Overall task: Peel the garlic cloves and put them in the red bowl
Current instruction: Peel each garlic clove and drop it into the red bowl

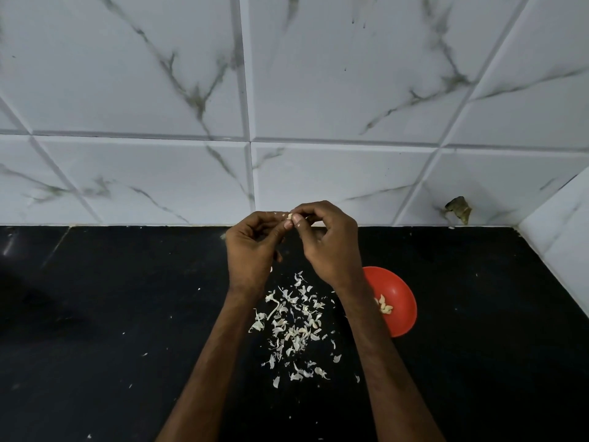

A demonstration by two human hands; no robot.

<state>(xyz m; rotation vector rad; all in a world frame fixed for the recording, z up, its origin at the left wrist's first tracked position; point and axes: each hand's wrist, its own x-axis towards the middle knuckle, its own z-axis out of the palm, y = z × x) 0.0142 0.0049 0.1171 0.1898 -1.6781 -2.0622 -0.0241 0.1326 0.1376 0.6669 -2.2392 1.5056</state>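
Peeling of one garlic clove (289, 216) is shown: it is pinched between the curled fingertips of the left hand (255, 247) and right hand (328, 240), above and left of the red bowl (402, 317). Peeled cloves (384, 307) lie inside the bowl, and shed skins (296, 320) are strewn on the bench (127, 314) just left of it. The skin is probably best nicked at one tip and stripped lengthwise.

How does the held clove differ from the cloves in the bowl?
The held clove is single, pinched by left hand and right hand; the bowl cloves are several, loose in the red bowl. The held clove is mostly hidden; the bowl cloves lie exposed. All look pale.
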